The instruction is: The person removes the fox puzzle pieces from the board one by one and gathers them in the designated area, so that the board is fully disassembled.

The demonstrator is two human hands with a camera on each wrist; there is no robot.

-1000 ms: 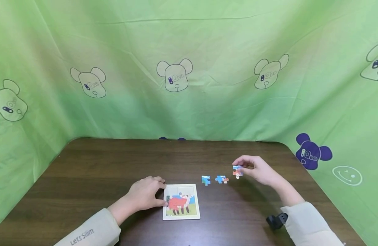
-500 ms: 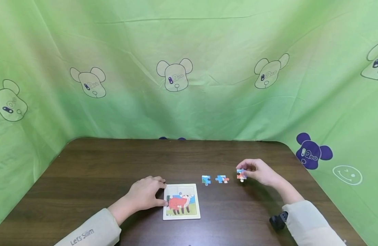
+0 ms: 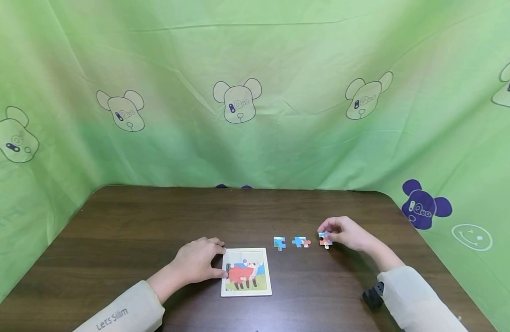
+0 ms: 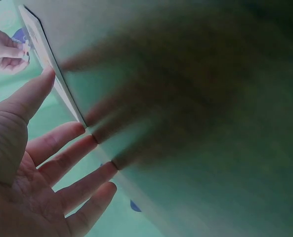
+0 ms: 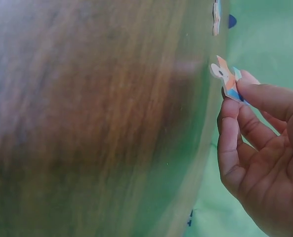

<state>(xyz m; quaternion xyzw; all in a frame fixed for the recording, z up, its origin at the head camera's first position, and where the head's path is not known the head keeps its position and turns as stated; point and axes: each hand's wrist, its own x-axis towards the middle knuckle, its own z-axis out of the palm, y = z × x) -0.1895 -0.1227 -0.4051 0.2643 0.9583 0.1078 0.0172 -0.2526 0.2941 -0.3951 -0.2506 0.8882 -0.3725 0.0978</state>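
Between thumb and fingers my right hand [image 3: 348,233] pinches a jigsaw piece [image 5: 224,79] printed in blue, orange and white, close over the table at the right end of a row. Two more pieces lie flat to its left: a blue and green jigsaw piece [image 3: 279,242] and a blue and orange jigsaw piece [image 3: 299,241]. My left hand [image 3: 197,262] rests at the left edge of a square puzzle board [image 3: 266,272], its thumb on the rim and its extended fingers along the side. The board's lower part shows a red animal on grass; its upper strip is pale.
Everything lies on a dark wood-grain table [image 3: 155,212]. A green curtain [image 3: 296,138] with bear-head prints hangs behind the table and along its sides. A black device [image 3: 373,296] is strapped at my right wrist.
My right hand has moved slightly right and down toward the table with the pinched jigsaw piece. The left hand and the board keep their places.
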